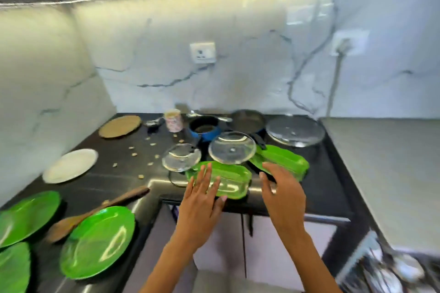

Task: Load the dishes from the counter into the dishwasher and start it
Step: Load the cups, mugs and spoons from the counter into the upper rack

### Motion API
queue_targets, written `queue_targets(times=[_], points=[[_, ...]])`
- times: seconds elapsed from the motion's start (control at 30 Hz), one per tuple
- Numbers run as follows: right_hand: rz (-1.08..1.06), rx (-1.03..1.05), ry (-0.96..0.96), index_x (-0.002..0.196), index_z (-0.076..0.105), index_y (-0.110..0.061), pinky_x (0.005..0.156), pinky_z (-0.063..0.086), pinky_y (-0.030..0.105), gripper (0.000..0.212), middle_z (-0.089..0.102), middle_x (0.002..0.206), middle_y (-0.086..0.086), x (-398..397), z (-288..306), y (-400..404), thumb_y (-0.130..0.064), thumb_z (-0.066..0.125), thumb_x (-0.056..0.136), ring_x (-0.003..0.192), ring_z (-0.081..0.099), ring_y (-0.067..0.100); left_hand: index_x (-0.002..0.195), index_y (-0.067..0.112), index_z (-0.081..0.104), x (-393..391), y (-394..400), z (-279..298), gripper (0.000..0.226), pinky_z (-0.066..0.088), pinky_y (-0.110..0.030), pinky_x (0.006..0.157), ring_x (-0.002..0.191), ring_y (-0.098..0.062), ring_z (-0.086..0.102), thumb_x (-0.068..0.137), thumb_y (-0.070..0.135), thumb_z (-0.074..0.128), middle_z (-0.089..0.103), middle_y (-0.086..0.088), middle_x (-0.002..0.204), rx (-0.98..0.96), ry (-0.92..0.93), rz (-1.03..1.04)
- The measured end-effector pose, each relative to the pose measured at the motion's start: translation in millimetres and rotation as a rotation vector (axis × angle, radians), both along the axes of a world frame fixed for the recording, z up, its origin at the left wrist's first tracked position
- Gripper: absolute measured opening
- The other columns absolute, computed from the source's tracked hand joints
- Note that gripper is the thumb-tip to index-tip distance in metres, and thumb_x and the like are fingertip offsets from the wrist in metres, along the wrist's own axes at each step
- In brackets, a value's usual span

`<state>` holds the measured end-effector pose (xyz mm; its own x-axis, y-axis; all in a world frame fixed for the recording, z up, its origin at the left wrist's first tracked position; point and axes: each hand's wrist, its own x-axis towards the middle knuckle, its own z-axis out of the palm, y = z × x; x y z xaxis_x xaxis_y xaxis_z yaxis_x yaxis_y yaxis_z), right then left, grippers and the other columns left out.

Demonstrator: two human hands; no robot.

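Lying on the dark worktop (pixel 309 197): green plates (pixel 97 241), two green trays (pixel 234 177), glass lids (pixel 232 147). Reaching over the near tray: left hand (pixel 202 200), fingers (pixel 206 173) straight and wide; right hand (pixel 284 195), fingers relaxed, holding nothing.

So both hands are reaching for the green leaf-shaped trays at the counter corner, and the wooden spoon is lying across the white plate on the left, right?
Not quite. The head view shows the wooden spoon lying between the round green plates, its bowl end near them, well apart from the white plate. The rest holds: the left hand and right hand reach, fingers open, toward the green leaf-shaped trays.
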<state>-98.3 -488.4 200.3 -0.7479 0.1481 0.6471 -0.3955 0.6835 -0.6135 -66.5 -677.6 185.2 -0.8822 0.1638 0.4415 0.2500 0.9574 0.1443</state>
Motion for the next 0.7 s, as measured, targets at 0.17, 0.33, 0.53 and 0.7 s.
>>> queue_targets(times=[0.17, 0.33, 0.53, 0.7], points=[[0.155, 0.055, 0.01, 0.103, 0.069, -0.015, 0.072, 0.049, 0.027, 0.024, 0.068, 0.101, -0.001, -74.1, -2.8, -75.9, -0.021, 0.056, 0.083, 0.087, 0.065, 0.019, 0.125, 0.01, 0.061, -38.4, -75.1, -7.9, 0.058, 0.011, -0.031, 0.11, 0.137, -0.022, 0.024, 0.099, 0.045, 0.023, 0.043, -0.016, 0.144, 0.032, 0.002, 0.18], [0.229, 0.106, 0.019, 0.106, 0.068, -0.011, 0.074, 0.051, 0.023, 0.024, 0.068, 0.105, 0.0, -166.1, -4.0, -152.2, -0.019, 0.057, 0.086, 0.09, 0.066, 0.015, 0.126, 0.01, 0.06, -134.8, -149.6, -11.3, 0.055, 0.014, -0.033, 0.109, 0.138, -0.022, 0.028, 0.097, 0.043, 0.027, 0.043, -0.014, 0.144, 0.04, -0.041, 0.265], [0.226, 0.158, -0.038, 0.109, 0.068, -0.01, 0.073, 0.055, 0.029, 0.026, 0.067, 0.109, 0.001, -261.7, -8.7, -223.4, -0.011, 0.069, 0.083, 0.094, 0.066, 0.018, 0.148, 0.009, 0.022, -268.8, -218.8, 1.3, 0.076, -0.012, -0.035, 0.112, 0.142, -0.021, -0.007, 0.088, 0.051, 0.004, 0.006, -0.008, 0.156, 0.018, -0.12, 0.261], [0.223, 0.189, -0.054, 0.108, 0.069, -0.013, 0.07, 0.058, 0.03, 0.025, 0.067, 0.109, -0.001, -303.5, -22.9, -250.1, -0.014, 0.069, 0.083, 0.093, 0.066, 0.016, 0.149, 0.007, 0.023, -371.3, -255.7, 3.7, 0.078, -0.001, -0.038, 0.116, 0.146, -0.027, 0.005, 0.087, 0.046, -0.002, 0.01, -0.014, 0.157, -0.018, -0.178, 0.28]])
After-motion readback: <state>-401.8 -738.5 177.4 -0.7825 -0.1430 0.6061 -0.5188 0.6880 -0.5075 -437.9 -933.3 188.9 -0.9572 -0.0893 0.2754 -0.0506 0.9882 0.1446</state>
